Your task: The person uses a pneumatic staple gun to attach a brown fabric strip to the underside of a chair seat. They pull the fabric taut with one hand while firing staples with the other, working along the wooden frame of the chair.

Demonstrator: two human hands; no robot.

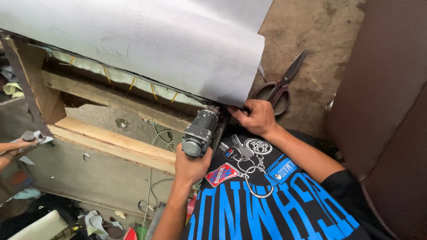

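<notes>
My left hand (pixel 191 165) grips a worn grey pneumatic staple gun (pixel 200 131) from behind, its nose set against the corner of a wooden furniture frame (pixel 111 142). A large sheet of light grey fabric (pixel 155 44) is draped over the frame's top. My right hand (pixel 257 116) pinches the lower corner of that fabric right beside the gun's nose, holding it down on the frame edge. The exact spot where nose meets wood is hidden by the tool.
Dark-handled scissors (pixel 280 86) lie on the dirt floor just beyond my right hand. A brown upholstered panel (pixel 387 89) fills the right side. Another person's hand (pixel 20 144) holds a small object at the left edge. Scraps and hoses (pixel 151 195) lie below the frame.
</notes>
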